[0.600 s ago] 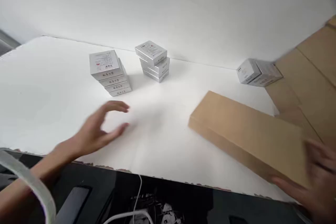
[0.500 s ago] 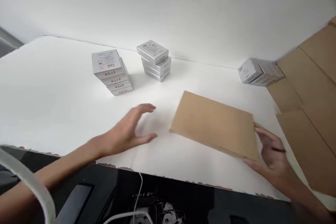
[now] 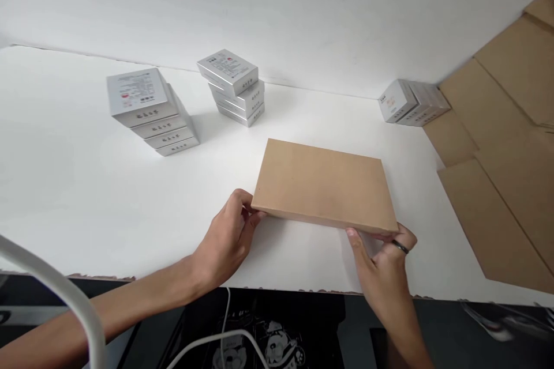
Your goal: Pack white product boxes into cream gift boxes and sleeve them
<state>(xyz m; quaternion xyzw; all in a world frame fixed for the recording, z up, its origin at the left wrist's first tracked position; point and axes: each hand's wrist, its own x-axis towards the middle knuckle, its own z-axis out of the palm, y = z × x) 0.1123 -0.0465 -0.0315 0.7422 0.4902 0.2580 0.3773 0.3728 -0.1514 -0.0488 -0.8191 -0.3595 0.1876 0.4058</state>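
A flat brown cardboard box [image 3: 322,184] is held between my two hands just above the white table, its broad face up. My left hand [image 3: 229,236] pinches its near left corner, thumb at the front side and fingers bent around the edge. At the near right corner, my right hand [image 3: 383,265] grips it, thumb on the front side and the other fingers partly hidden beneath; a dark ring is on one finger. Behind the box stand a stack of silver-white printed boxes [image 3: 138,92] on the left and a second stack [image 3: 229,72] nearer the middle.
More small printed boxes [image 3: 396,102] stand against the wall at the back right. Flat brown cardboard pieces [image 3: 497,213] cover the right side. The white table [image 3: 64,184] has a rough front edge. A white cable [image 3: 82,305] curves across the lower left.
My left hand has come onto the box's left corner, where before it was open and apart. The box has moved left and straightened, and my right hand has shifted to its near right corner.
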